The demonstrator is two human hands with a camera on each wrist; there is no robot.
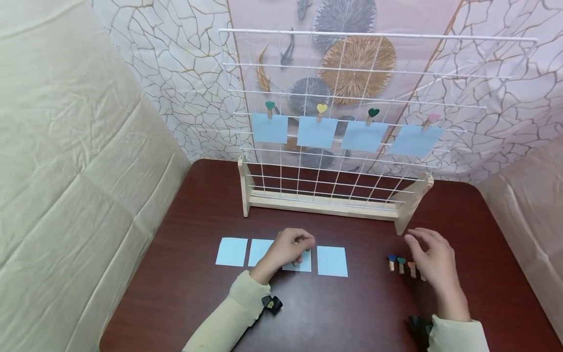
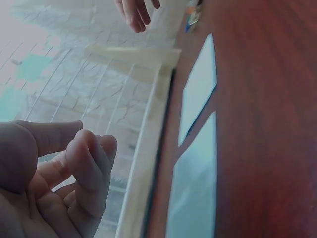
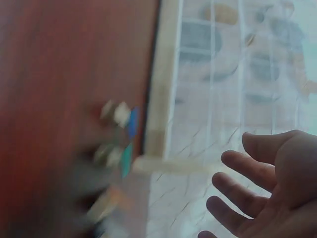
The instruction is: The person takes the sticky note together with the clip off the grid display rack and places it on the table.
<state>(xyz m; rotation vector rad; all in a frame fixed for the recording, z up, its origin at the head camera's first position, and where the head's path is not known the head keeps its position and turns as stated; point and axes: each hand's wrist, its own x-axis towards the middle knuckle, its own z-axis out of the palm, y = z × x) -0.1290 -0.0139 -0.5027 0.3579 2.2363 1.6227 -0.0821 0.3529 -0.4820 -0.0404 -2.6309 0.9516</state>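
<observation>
My left hand (image 1: 290, 247) hovers over a row of light-blue paper squares on the table, its fingers loosely curled and nothing between them. Below it lies one paper square (image 1: 303, 265), partly covered by the hand. Another square (image 1: 332, 261) lies to its right, and a further one (image 1: 231, 252) at the row's left end. Fingers apart and holding nothing, my right hand (image 1: 435, 261) is above small wooden clips with heart tops. A blue-heart clip (image 1: 391, 263), a green-heart clip (image 1: 401, 265) and an orange-heart clip (image 1: 412, 270) show; another is partly hidden by this hand.
Behind the squares stands a white wire grid rack (image 1: 290, 188) on a wooden base (image 1: 325, 205). Several blue paper squares hang on it in a row, such as this one (image 1: 317, 133), each under a heart clip. Light fabric walls (image 1: 88, 171) surround the dark red table (image 1: 184, 274).
</observation>
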